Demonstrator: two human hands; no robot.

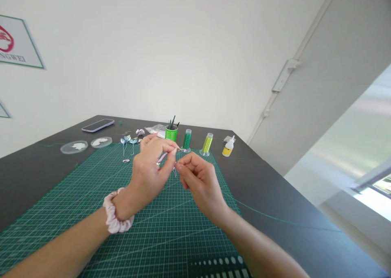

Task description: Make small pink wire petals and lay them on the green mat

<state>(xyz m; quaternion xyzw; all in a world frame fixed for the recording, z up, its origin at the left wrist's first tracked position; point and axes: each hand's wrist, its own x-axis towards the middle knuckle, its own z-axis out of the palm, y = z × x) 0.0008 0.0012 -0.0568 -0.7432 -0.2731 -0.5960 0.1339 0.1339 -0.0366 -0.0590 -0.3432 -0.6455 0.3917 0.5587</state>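
Above the cutting mat (100, 188), my left hand (154, 158) is closed in a pinch on a thin stem (182, 149) whose tip sticks out past the fingertips. A pale purple petal-like strip (162, 158) shows between its thumb and fingers. My right hand (198, 174) is just to the right and slightly lower, thumb and index finger pressed together. What that pinch holds is too fine to make out. Thin pale strands (174, 172) hang between the hands. A pink scrunchie (114, 217) circles my left wrist.
Behind the hands stand a green pen cup (171, 134), a dark green thread spool (187, 140), a yellow-green spool (207, 144) and a glue bottle (227, 147). Leftward are blue wire-stemmed flowers (128, 140), two shallow dishes (74, 147) and a phone (98, 125). A stencil (214, 268) lies in front.
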